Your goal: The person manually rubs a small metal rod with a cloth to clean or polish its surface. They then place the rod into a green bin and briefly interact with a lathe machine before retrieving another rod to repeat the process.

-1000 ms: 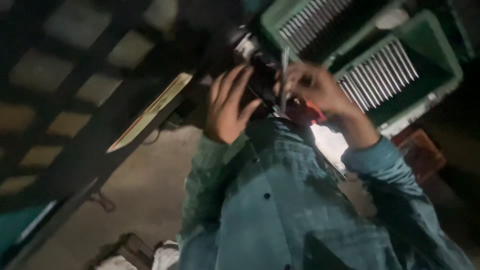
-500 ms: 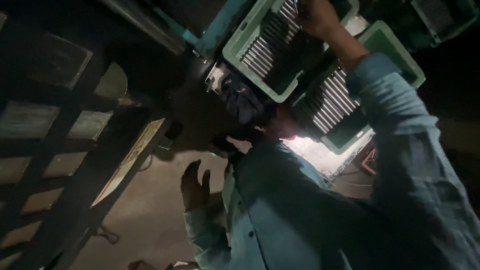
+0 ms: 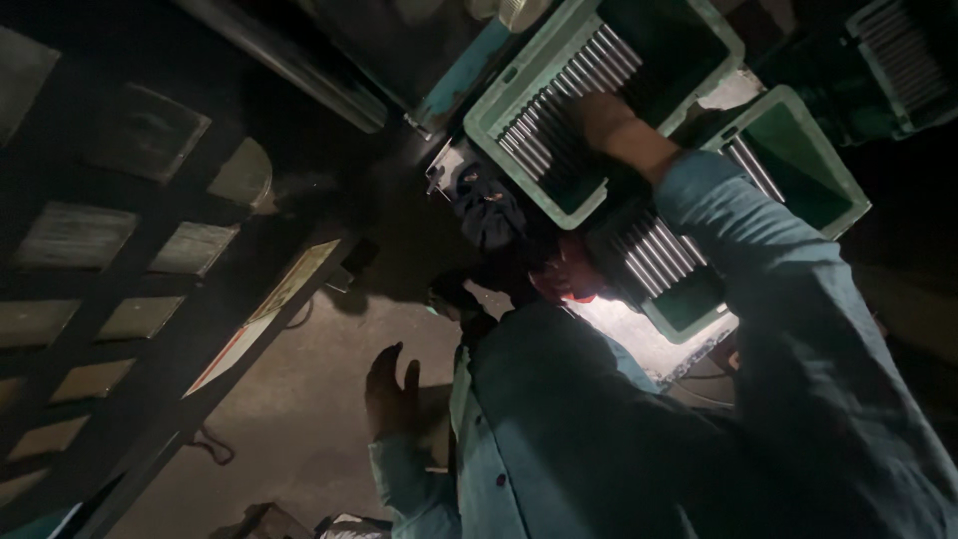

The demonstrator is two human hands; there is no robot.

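My right hand (image 3: 602,118) reaches into a pale green crate (image 3: 519,155) and lies on a row of shiny metal rods (image 3: 554,125); its fingers are lost in the dark inside. My left hand (image 3: 391,392) hangs low by my blue-green shirt (image 3: 599,449), fingers apart, holding nothing. A dark machine part (image 3: 489,215) sits between the two hands, with a small red piece (image 3: 571,284) just below it.
A second green crate (image 3: 820,170) with more metal rods (image 3: 654,255) stands to the right of the first. A dark lattice over pale tiles (image 3: 120,250) fills the left side. A long pale board (image 3: 264,311) lies along it. A grey pipe (image 3: 289,60) runs overhead.
Both hands were together at the dark part, the right one holding a thin rod. The right hand has since moved up into the crate and the left has dropped low and open.
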